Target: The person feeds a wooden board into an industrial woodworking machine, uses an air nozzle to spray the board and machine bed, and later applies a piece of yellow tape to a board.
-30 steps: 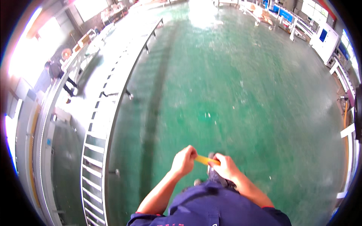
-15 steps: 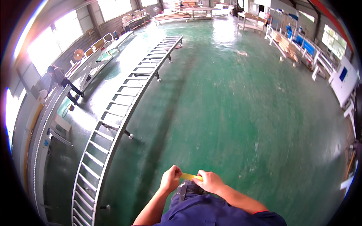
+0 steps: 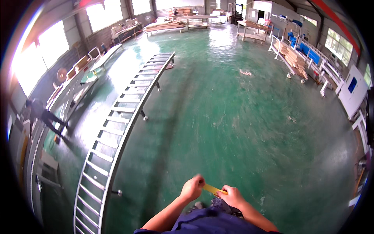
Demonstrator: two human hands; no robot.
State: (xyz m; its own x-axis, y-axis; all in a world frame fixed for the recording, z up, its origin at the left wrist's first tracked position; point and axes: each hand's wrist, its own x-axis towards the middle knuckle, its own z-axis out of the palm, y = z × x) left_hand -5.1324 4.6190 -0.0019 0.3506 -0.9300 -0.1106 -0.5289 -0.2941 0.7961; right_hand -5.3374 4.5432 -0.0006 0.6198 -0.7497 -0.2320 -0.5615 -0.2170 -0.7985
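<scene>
A short, flat yellow strip (image 3: 211, 189) is stretched between my two hands, low in the picture and in front of my dark blue clothing. My left hand (image 3: 192, 188) pinches its left end with bent, slightly blurred fingers. At the other end, my right hand (image 3: 233, 197) is closed on it, thumb and fingers together. The strip slopes down a little toward the right. Whether it is a tape measure's blade or some other band, I cannot tell.
A long metal roller conveyor (image 3: 128, 126) on legs runs away on my left. Beyond it a person (image 3: 44, 115) bends over a long machine. At the right stand a wheeled cart with wooden boards (image 3: 290, 58) and a white panel (image 3: 351, 91). Green floor (image 3: 218, 117) lies ahead.
Both hands have moved right and slightly down with the yellow strip, which now slopes more. My view has shifted, and the person at the left now appears farther left and lower.
</scene>
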